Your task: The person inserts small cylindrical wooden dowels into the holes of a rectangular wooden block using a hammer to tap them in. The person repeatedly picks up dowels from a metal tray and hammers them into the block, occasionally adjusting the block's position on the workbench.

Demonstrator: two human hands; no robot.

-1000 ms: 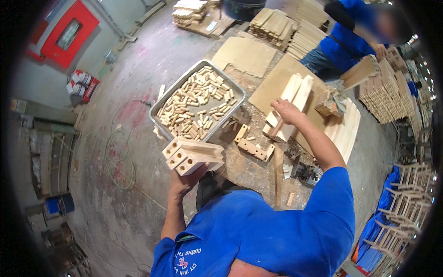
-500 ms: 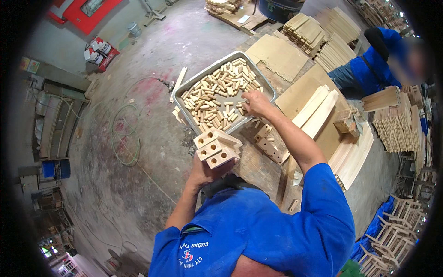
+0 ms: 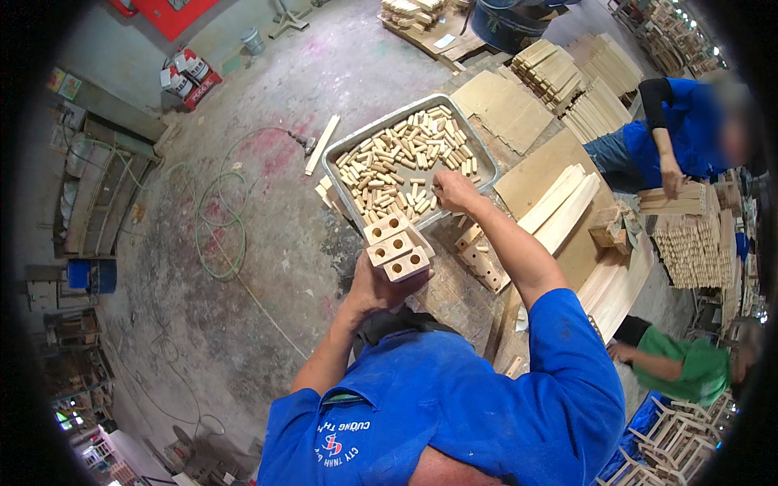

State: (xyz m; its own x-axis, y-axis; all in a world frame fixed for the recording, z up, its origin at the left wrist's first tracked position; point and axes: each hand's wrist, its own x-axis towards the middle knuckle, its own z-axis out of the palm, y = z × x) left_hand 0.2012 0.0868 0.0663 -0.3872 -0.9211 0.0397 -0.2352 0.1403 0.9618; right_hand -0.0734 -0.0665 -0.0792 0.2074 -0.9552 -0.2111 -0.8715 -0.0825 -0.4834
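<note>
My left hand (image 3: 373, 285) is wrapped round three wooden pieces (image 3: 392, 249), held as a stepped bundle with their drilled ends up. Each end shows two round holes. The bundle is just in front of the near left corner of a grey metal tray (image 3: 491, 166). Short wooden dowels (image 3: 379, 172) lie loose across the tray, with a patch of its bottom showing in the middle. At the tray's near right side, my right hand (image 3: 456, 193) is over the dowels, its fingers pinched together. Whatever is between those fingertips is hidden.
A drilled wooden block (image 3: 484, 266) lies right of the bundle. Further right are long wooden slats (image 3: 559, 206) on cardboard. Co-workers in blue (image 3: 685, 121) and green (image 3: 689, 368) are at the right, near stacked wood (image 3: 689, 243). A hose (image 3: 223, 219) coils on the floor at left.
The whole view has shifted slightly. My left hand has tilted the bundle a little; my right hand stays at the tray. A person in green has appeared; the one in blue now reaches to the stack.
</note>
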